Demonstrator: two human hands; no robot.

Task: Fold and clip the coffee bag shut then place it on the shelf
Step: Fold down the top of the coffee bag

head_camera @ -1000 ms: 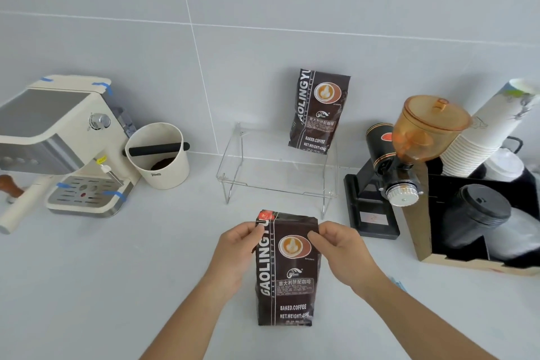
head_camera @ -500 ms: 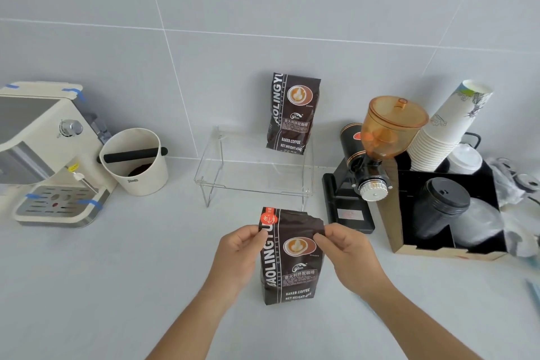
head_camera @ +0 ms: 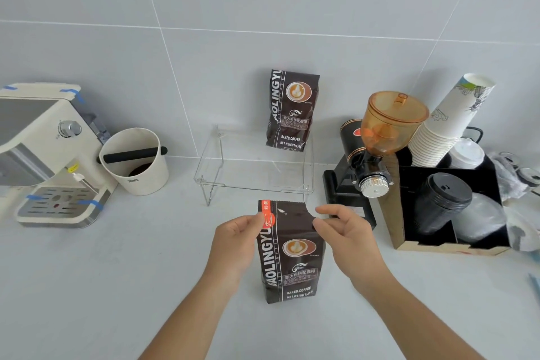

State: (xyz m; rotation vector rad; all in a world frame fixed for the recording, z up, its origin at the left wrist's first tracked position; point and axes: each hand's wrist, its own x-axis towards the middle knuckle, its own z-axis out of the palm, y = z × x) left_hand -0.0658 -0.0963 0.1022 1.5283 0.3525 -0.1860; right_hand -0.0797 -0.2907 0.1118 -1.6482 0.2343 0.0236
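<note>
Brown coffee bag (head_camera: 290, 251) — left hand (head_camera: 238, 240) pinching, right hand (head_camera: 347, 235) loose.

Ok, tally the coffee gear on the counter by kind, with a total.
Coffee bags: 2, front bag, shelf bag
Espresso machine: 1
Knock box: 1
Grinder: 1
Clear shelf: 1
Paper cup stack: 1
Total: 7
</note>
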